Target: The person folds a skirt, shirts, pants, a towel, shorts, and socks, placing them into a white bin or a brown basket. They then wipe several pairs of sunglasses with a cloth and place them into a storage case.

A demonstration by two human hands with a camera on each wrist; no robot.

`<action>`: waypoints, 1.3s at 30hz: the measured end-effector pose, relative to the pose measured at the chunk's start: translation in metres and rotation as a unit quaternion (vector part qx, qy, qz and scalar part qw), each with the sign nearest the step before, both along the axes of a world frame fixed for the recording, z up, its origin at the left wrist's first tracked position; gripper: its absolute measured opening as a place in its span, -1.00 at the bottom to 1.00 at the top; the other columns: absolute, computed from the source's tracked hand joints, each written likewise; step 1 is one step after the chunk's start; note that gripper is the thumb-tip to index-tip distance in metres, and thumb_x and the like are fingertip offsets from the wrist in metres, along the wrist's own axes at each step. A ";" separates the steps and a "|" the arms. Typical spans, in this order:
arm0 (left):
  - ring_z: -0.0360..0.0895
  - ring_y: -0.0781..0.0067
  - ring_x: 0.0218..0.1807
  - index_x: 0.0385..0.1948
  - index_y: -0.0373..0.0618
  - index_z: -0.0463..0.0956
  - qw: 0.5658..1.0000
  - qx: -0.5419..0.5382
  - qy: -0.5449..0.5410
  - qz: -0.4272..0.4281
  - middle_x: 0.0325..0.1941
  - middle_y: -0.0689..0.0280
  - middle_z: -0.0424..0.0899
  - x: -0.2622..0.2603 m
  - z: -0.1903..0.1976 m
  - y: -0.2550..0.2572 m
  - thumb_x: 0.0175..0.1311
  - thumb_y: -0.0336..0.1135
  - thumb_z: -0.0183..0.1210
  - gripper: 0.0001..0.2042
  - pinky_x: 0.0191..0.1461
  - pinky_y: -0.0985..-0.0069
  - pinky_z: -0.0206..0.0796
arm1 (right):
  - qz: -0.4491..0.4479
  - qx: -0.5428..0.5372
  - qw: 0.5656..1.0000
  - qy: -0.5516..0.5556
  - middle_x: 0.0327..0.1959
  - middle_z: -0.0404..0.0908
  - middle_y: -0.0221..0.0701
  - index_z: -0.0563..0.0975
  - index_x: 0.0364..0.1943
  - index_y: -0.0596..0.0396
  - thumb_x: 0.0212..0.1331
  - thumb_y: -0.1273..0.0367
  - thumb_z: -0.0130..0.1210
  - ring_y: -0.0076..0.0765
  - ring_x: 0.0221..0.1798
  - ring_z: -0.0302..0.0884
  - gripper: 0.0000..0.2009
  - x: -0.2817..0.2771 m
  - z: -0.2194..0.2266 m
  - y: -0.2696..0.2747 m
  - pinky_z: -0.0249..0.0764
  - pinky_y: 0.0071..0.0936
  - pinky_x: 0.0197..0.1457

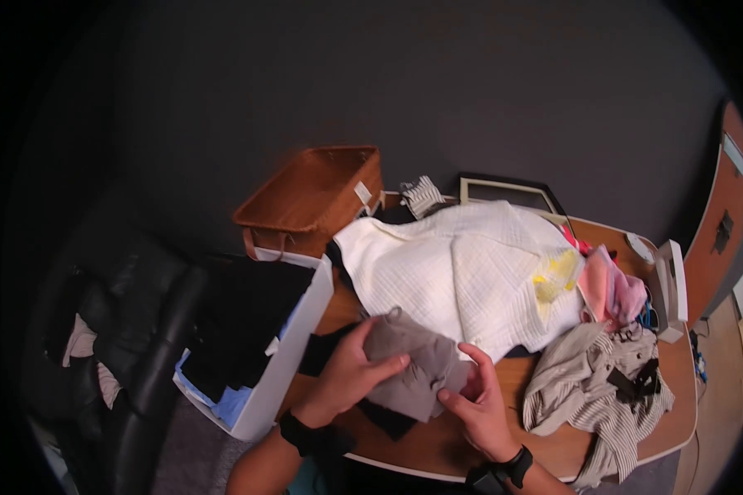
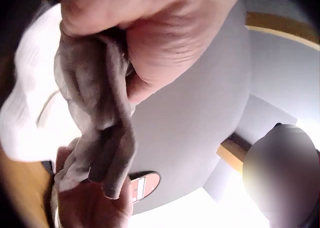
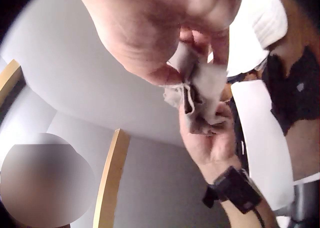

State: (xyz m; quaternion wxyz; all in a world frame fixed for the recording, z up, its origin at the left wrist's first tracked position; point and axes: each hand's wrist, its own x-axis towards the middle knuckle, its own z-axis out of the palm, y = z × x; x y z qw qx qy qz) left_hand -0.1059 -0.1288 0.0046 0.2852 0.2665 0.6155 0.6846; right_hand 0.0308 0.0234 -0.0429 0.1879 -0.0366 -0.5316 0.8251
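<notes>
A folded grey piece of clothing (image 1: 417, 363) is held between both hands above the front of the table; its exact kind is hidden by the folds. My left hand (image 1: 347, 375) grips its left side, the thumb lying across the top. At the lower right edge my right hand (image 1: 483, 408) pinches the cloth between thumb and fingers. In the left wrist view the grey fabric (image 2: 92, 83) hangs in loose folds from the left hand. The right wrist view shows the bunched edge of the cloth (image 3: 207, 88) under the right hand.
Behind the hands a white quilted cloth (image 1: 470, 272) covers a heap on the table (image 1: 512, 396). Striped clothing (image 1: 586, 379) and pink cloth (image 1: 611, 289) lie to the right. At left are a white box (image 1: 293, 355) with dark clothes, a brown basket (image 1: 305, 223) and a black chair (image 1: 144, 330).
</notes>
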 end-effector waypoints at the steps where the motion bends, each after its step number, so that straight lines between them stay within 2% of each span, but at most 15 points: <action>1: 0.49 0.52 0.04 0.20 -0.35 0.27 0.998 -0.009 0.050 0.035 0.03 0.26 0.56 -0.014 0.015 0.001 0.15 -0.44 0.31 -0.42 0.16 0.52 0.34 | 0.007 0.001 1.000 0.009 -0.09 0.39 -0.41 0.15 0.32 0.06 0.13 0.67 0.12 -0.50 -0.02 0.47 -0.35 -0.007 -0.008 0.003 0.43 -0.55 0.03; 8: 0.55 0.44 0.01 0.12 -0.31 0.36 0.940 -0.037 0.272 0.201 -0.01 0.21 0.60 -0.189 0.121 0.005 0.17 -0.48 0.23 -0.54 0.12 0.49 0.40 | 0.191 0.005 0.978 -0.087 -0.27 0.50 -0.38 0.24 0.23 0.09 0.20 0.63 0.04 -0.46 -0.23 0.52 -0.50 -0.019 -0.072 0.018 0.51 -0.50 -0.14; 13: 0.57 0.32 0.02 0.12 -0.33 0.36 0.888 -0.183 0.334 0.258 0.03 0.10 0.60 -0.321 0.102 0.003 0.08 -0.44 0.28 -0.48 0.11 0.45 0.40 | 0.229 0.089 0.962 -0.122 -0.28 0.51 -0.46 0.27 0.23 0.09 0.25 0.54 0.09 -0.57 -0.26 0.50 -0.54 -0.017 -0.089 0.017 0.42 -0.61 -0.11; 17: 0.58 0.26 0.02 0.10 -0.35 0.41 0.861 -0.350 0.326 0.170 0.02 0.09 0.61 -0.379 0.055 0.012 0.03 -0.45 0.29 -0.49 0.14 0.43 0.38 | 0.222 -0.018 0.966 -0.133 -0.33 0.44 -0.44 0.28 0.23 0.04 0.24 0.59 0.03 -0.57 -0.34 0.44 -0.54 -0.019 -0.063 0.018 0.43 -0.61 -0.24; 18: 0.57 0.26 0.02 0.10 -0.35 0.41 0.901 -0.348 0.232 0.115 0.01 0.09 0.61 -0.384 0.048 0.012 0.04 -0.44 0.29 -0.48 0.13 0.44 0.39 | 0.225 -0.027 0.964 -0.138 -0.34 0.44 -0.44 0.28 0.23 0.04 0.24 0.59 0.03 -0.56 -0.34 0.44 -0.54 -0.019 -0.061 0.020 0.44 -0.61 -0.23; 21: 0.56 0.27 0.03 0.12 -0.32 0.41 0.938 -0.343 0.049 -0.007 0.02 0.11 0.61 -0.390 0.042 0.015 0.07 -0.41 0.28 -0.49 0.12 0.45 0.39 | 0.231 -0.044 0.962 -0.137 -0.33 0.45 -0.44 0.28 0.23 0.04 0.24 0.59 0.03 -0.56 -0.34 0.44 -0.54 -0.021 -0.061 0.023 0.44 -0.60 -0.23; 23: 0.56 0.29 0.02 0.12 -0.30 0.43 0.919 -0.391 0.041 -0.039 0.04 0.14 0.60 -0.367 0.061 0.023 0.08 -0.31 0.33 -0.46 0.11 0.45 0.39 | 0.237 -0.055 0.960 -0.135 -0.32 0.45 -0.44 0.29 0.23 0.04 0.24 0.58 0.03 -0.56 -0.34 0.44 -0.55 -0.020 -0.061 0.024 0.44 -0.60 -0.21; 25: 0.56 0.30 -0.01 0.12 -0.26 0.46 0.748 -0.639 0.172 -0.046 0.01 0.14 0.62 -0.366 0.065 0.026 0.03 -0.18 0.38 -0.41 0.08 0.46 0.40 | 0.242 -0.042 0.959 -0.143 -0.31 0.45 -0.44 0.30 0.22 0.04 0.24 0.58 0.03 -0.56 -0.32 0.45 -0.55 -0.021 -0.061 0.024 0.44 -0.60 -0.20; 27: 0.58 0.32 -0.07 0.15 -0.23 0.47 0.797 -0.595 0.093 -0.042 -0.03 0.08 0.65 -0.383 0.064 0.015 -0.03 -0.05 0.41 -0.31 0.01 0.49 0.42 | 0.243 -0.036 0.958 -0.149 -0.31 0.46 -0.45 0.31 0.22 0.05 0.25 0.57 0.03 -0.56 -0.32 0.44 -0.56 -0.021 -0.063 0.023 0.44 -0.60 -0.20; 30: 0.57 0.39 -0.15 0.01 -0.21 0.50 0.804 -0.552 0.222 0.002 -0.15 0.19 0.64 -0.385 0.069 0.016 0.04 -0.07 0.37 -0.46 -0.11 0.49 0.44 | 0.250 -0.035 0.955 -0.155 -0.31 0.46 -0.45 0.30 0.22 0.05 0.27 0.56 0.03 -0.57 -0.31 0.44 -0.57 -0.019 -0.059 0.025 0.43 -0.61 -0.20; 33: 0.56 0.52 -0.27 -0.16 -0.15 0.49 0.858 -0.396 0.329 0.009 -0.26 0.35 0.60 -0.341 0.104 0.030 0.21 -0.27 0.24 -0.75 -0.21 0.57 0.44 | 0.272 0.013 0.946 -0.175 -0.26 0.50 -0.49 0.30 0.21 0.08 0.25 0.52 0.12 -0.60 -0.25 0.49 -0.56 -0.016 -0.081 0.026 0.41 -0.62 -0.12; 34: 0.56 0.52 -0.27 -0.16 -0.15 0.49 0.859 -0.393 0.328 0.010 -0.26 0.35 0.60 -0.316 0.113 0.035 0.21 -0.27 0.24 -0.75 -0.21 0.57 0.44 | 0.269 0.012 0.948 -0.172 -0.25 0.48 -0.51 0.33 0.19 0.08 0.25 0.51 0.13 -0.61 -0.26 0.47 -0.58 -0.016 -0.083 0.025 0.42 -0.61 -0.11; 36: 0.57 0.59 -0.30 -0.19 -0.14 0.49 0.942 -0.231 0.240 -0.032 -0.30 0.37 0.60 -0.252 0.114 0.039 0.27 -0.39 0.14 -0.87 -0.24 0.62 0.45 | 0.254 0.025 0.955 -0.154 -0.23 0.47 -0.51 0.32 0.19 0.08 0.25 0.51 0.13 -0.61 -0.26 0.47 -0.57 -0.016 -0.079 0.022 0.42 -0.61 -0.12; 38: 0.58 0.61 -0.33 -0.21 -0.15 0.49 0.910 -0.244 0.294 -0.159 -0.31 0.41 0.60 -0.196 0.093 0.033 0.29 -0.37 0.10 -0.88 -0.27 0.60 0.44 | 0.222 0.131 0.956 -0.138 -0.14 0.44 -0.43 0.31 0.20 0.10 0.19 0.48 0.19 -0.54 -0.28 0.50 -0.51 -0.015 -0.074 0.017 0.45 -0.57 -0.15; 39: 0.57 0.63 -0.35 -0.20 -0.20 0.50 0.853 -0.265 0.383 -0.234 -0.34 0.38 0.60 -0.173 0.071 0.028 0.28 -0.33 0.12 -0.84 -0.29 0.59 0.41 | 0.221 0.134 0.956 -0.139 -0.14 0.44 -0.43 0.31 0.20 0.10 0.19 0.48 0.19 -0.54 -0.28 0.50 -0.51 -0.015 -0.067 0.012 0.45 -0.57 -0.15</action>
